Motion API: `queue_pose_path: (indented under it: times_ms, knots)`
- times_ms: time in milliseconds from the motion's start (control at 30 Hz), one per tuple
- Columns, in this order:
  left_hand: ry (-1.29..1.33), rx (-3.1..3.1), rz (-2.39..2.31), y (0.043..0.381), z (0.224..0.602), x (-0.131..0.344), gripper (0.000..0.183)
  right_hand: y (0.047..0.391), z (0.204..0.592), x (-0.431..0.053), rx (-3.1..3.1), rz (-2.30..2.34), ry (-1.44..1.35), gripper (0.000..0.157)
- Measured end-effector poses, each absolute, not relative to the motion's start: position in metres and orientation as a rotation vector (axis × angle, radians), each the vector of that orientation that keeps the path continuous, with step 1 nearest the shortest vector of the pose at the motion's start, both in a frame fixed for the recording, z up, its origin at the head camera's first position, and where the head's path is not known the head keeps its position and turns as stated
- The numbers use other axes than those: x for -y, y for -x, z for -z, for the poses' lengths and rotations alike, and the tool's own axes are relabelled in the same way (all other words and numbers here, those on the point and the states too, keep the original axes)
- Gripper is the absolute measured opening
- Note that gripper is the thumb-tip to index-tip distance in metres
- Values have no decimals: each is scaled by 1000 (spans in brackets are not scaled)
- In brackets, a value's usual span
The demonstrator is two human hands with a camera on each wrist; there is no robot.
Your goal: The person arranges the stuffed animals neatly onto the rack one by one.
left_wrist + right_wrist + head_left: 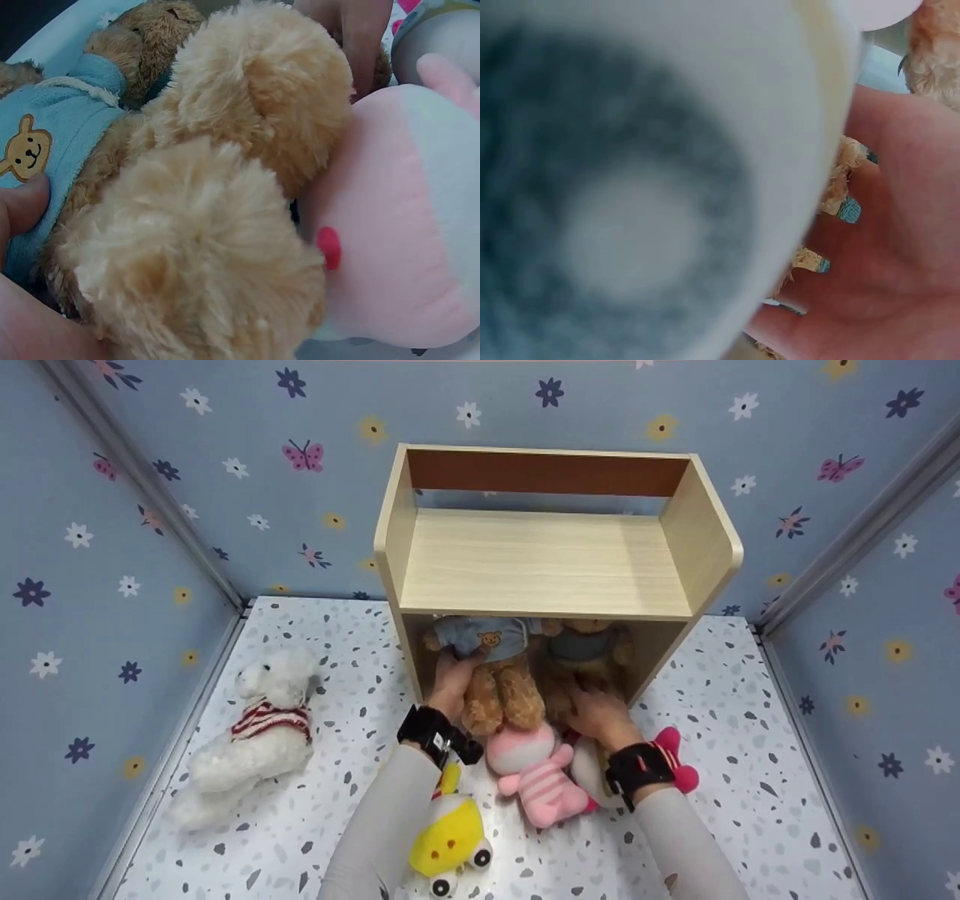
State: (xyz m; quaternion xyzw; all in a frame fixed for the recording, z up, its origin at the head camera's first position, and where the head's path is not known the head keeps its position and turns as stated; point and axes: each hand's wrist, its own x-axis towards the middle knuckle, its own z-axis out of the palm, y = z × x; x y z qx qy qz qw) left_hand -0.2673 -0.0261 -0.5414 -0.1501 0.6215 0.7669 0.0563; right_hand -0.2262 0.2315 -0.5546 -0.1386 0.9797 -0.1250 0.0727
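The bear (506, 679) is brown — its shirt (514, 636) light blue.

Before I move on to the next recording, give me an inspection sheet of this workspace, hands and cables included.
Surface: white with dark speckles.
Handled things: blue-topped bear and darker-topped bear, side by side in the lower compartment of the wooden shelf.
Clutter: pink striped toy at the blue-topped bear's feet; partly hidden toy beside it; yellow-faced toy; white plush at far left.
Left hand: grips the blue-topped bear, thumb on its front.
Right hand: at the darker-topped bear's lower body; grip unclear.
Cables: nothing seen.
Surroundings: blue walls with flowers and butterflies.
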Motion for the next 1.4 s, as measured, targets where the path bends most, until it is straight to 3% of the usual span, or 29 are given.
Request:
queue_pose_path:
  times_ms: [300, 633, 900, 1067, 1200, 1400]
  knots:
    - [386, -1897, -2228, 286, 542, 14, 95, 228, 555, -234, -2867, 450, 363, 65]
    - [229, -1990, -2237, 302, 550, -4, 86, 241, 584, -246, -2915, 504, 428, 74]
    - [80, -2021, -2228, 308, 557, -25, 70, 239, 598, -253, -2928, 604, 462, 76]
    - [145, -2511, -1798, 305, 569, -25, 61, 233, 590, -248, -2937, 615, 487, 76]
    - [160, -2761, -1508, 300, 571, -19, 46, 239, 609, -254, -3002, 528, 529, 75]
    - [61, -2680, -1646, 301, 561, -12, 40, 243, 607, -252, -2932, 576, 467, 75]
